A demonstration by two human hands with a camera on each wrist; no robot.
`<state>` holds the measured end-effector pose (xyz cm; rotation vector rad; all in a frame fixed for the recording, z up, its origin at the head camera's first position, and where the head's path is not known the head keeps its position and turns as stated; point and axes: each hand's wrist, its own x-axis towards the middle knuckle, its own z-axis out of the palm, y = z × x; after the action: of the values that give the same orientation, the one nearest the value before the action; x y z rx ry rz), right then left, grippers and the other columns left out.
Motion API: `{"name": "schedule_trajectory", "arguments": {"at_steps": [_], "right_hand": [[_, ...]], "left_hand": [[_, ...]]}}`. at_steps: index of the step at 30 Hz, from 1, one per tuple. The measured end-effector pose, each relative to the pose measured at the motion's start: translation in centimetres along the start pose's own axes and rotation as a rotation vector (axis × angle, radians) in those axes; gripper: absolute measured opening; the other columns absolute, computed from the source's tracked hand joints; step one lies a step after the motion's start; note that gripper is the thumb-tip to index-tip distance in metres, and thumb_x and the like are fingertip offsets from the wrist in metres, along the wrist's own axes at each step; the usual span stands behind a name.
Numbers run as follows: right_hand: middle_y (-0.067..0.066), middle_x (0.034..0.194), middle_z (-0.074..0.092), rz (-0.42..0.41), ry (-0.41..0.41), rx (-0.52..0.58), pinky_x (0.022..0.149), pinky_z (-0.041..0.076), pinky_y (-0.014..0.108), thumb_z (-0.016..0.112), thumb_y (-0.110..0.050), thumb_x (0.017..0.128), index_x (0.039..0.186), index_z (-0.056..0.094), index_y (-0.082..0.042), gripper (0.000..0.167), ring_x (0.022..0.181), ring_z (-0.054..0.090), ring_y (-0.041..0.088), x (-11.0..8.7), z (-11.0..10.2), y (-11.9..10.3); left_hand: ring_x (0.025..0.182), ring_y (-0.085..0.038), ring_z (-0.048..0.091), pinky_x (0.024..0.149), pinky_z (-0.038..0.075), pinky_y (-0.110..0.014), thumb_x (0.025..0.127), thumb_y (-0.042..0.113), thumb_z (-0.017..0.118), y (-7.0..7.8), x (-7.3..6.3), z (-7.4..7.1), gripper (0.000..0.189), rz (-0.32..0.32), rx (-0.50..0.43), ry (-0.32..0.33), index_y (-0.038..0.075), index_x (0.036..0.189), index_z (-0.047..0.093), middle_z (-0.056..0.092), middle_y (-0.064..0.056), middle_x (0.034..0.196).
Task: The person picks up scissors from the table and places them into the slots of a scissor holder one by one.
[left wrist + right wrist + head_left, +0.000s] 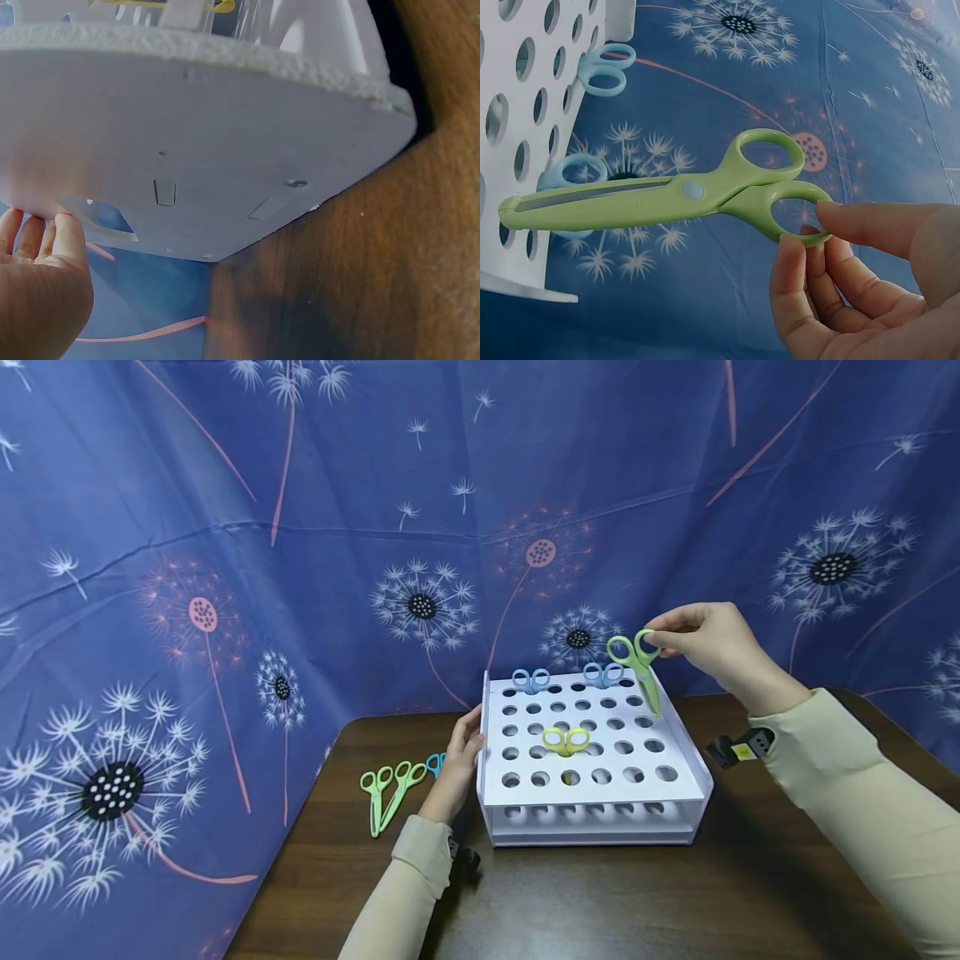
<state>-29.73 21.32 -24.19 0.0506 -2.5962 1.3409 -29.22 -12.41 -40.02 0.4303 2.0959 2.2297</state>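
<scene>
My right hand [705,639] pinches one handle loop of a pair of green scissors [697,191] between thumb and fingers. The scissors hang blades down over the back right of a white rack [611,789] with rows of round holes. In the right wrist view their blades overlap the rack's holed top. My left hand [455,764] rests with extended fingers against the rack's left side wall [217,135], by a cut-out there. Two pairs of blue scissors [531,681] stand in back holes, handles up. Yellow scissors [566,741] stand in a hole nearer the front.
Left of the rack, two pairs of green scissors [397,789] lie on the brown wooden table [570,902]. Beside them are blue scissors [435,765], partly hidden by my left hand. A blue dandelion-print cloth [337,610] hangs behind the table.
</scene>
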Motion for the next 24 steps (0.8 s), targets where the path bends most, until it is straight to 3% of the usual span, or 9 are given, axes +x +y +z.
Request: {"name": "schedule_trajectory", "arguments": {"at_steps": [7, 11, 17, 24], "right_hand": [[0.000, 0.099, 0.070, -0.005, -0.016, 0.029, 0.092, 0.049, 0.050, 0.069, -0.036, 0.089, 0.115, 0.068, -0.002, 0.042, 0.073, 0.067, 0.007, 0.3, 0.9, -0.1], [-0.004, 0.093, 0.070, -0.010, -0.027, 0.037, 0.089, 0.050, 0.046, 0.068, -0.034, 0.090, 0.114, 0.068, -0.003, 0.040, 0.075, 0.068, 0.011, 0.3, 1.5, -0.1], [-0.006, 0.091, 0.070, -0.012, -0.038, 0.051, 0.076, 0.055, 0.028, 0.068, -0.033, 0.090, 0.112, 0.068, -0.003, 0.038, 0.073, 0.066, 0.006, 0.4, 2.2, -0.1], [-0.009, 0.088, 0.070, 0.009, -0.045, 0.098, 0.093, 0.049, 0.044, 0.068, -0.033, 0.090, 0.114, 0.066, -0.003, 0.039, 0.072, 0.066, 0.006, 0.4, 2.5, 0.0]], "left_hand": [[0.140, -0.029, 0.032, 0.100, 0.040, -0.030, 0.101, 0.012, 0.041, 0.1, 0.1, 0.1, 0.054, 0.004, -0.005, 0.012, 0.009, 0.152, 0.025, 0.030, -0.017, 0.155], [0.140, -0.029, 0.032, 0.102, 0.039, -0.032, 0.101, 0.012, 0.041, 0.1, 0.0, 0.1, 0.054, -0.006, -0.005, 0.018, 0.010, 0.152, 0.025, 0.030, -0.016, 0.155], [0.139, -0.027, 0.034, 0.103, 0.039, -0.034, 0.101, 0.019, 0.044, -2.3, 0.9, -0.4, 0.052, 0.033, -0.001, 0.038, 0.017, 0.151, 0.030, 0.034, -0.011, 0.154], [0.141, -0.026, 0.032, 0.104, 0.038, -0.033, 0.102, 0.019, 0.044, -2.5, 1.1, -0.5, 0.052, 0.025, -0.013, 0.022, 0.019, 0.151, 0.029, 0.031, -0.010, 0.155]]}}
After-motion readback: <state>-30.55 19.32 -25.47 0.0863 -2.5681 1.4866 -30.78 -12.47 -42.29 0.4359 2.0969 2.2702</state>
